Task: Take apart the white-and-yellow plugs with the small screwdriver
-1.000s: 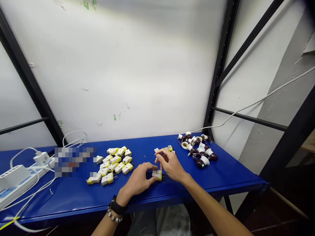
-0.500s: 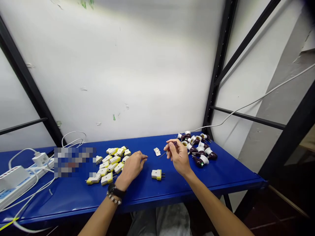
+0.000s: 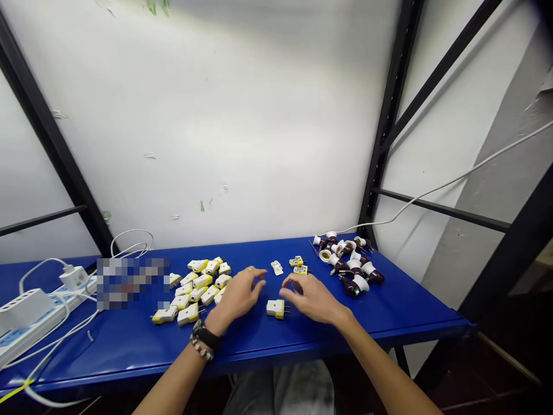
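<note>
My left hand [image 3: 238,294] hovers over the blue table [image 3: 250,340], fingers apart and holding nothing. Opposite it, my right hand [image 3: 313,298] is open too, thumb and fingers curved with a gap between them. Between and just below the hands lies a white and yellow two-pin plug [image 3: 275,309], its pins pointing right. A loose white plug cover [image 3: 277,267] rests farther back. Beside it are opened yellow and white plug halves [image 3: 297,261], partly behind my right hand. A thin screwdriver [image 3: 313,248] lies by the lamp holders.
Several assembled white and yellow plugs [image 3: 184,290] are grouped left of my left hand. At the right, maroon and white lamp holders [image 3: 355,266] form a pile. A power strip [image 3: 47,314] with white cables occupies the left end. Black metal posts [image 3: 380,155] frame the table.
My right hand has let go of the screwdriver, which now lies by the lamp holders, and has moved down toward the plug. My left fingers have opened from a pinch.
</note>
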The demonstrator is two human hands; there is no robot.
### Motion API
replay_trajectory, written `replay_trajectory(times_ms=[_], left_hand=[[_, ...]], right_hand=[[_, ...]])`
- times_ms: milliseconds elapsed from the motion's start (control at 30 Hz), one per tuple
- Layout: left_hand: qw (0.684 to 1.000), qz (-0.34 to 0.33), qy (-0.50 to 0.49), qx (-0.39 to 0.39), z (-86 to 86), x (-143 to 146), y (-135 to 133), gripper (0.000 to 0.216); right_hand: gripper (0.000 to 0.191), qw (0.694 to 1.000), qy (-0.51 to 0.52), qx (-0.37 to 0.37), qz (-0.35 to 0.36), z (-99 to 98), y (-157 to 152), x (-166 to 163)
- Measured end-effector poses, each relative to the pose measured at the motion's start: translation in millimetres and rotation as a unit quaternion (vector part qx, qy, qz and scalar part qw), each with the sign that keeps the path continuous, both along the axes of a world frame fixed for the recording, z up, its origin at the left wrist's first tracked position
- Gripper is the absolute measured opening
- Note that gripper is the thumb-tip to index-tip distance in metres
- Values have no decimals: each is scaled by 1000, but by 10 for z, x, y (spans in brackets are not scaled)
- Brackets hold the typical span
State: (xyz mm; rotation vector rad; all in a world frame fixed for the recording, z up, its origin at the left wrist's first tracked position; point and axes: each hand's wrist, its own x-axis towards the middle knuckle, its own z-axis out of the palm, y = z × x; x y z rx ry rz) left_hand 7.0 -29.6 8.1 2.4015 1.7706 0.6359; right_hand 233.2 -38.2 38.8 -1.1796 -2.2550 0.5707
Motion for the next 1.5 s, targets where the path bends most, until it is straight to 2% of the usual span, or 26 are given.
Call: replay_trajectory(times_ms=[133,333,433,567,733,833,933,1033,1133,1233,1367,1500], left_hand=[[987,-120,-69,-77,8,44,-220,40],[979,-157,-97,-90,13,48,-216,25],[984,-122,-119,-53,6,65,-79,26],[999,-36,-25,22,-31,193,171,30],[998,-37,31,47,-69,441,416,23],[996,-30,48,66,-53,487,461,27],[995,-12,50,83,6,352,418,33],[995,14,54,87,97,25,294,32],[992,56,100,42,170,-359,91,34],[987,85,132,14,175,-607,-145,37],[986,77,147,-11,82,-677,-346,34],[988,68,137,-11,-16,-659,-377,36]], right_hand=[[45,994,-106,-10,21,-190,-26,-35],[27,992,-122,22,-11,-311,-39,-41],[27,991,-124,31,-41,-304,-14,50],[23,986,-131,41,-96,-315,38,200],[27,977,-154,61,-134,-342,98,306],[29,972,-162,70,-157,-356,148,335],[24,965,-166,80,-189,-365,203,376],[25,959,-162,87,-217,-366,224,431],[29,960,-127,104,-228,-360,201,468],[32,962,-78,123,-231,-344,162,468],[33,962,-18,136,-236,-298,113,421],[33,967,95,130,-199,-223,29,363]])
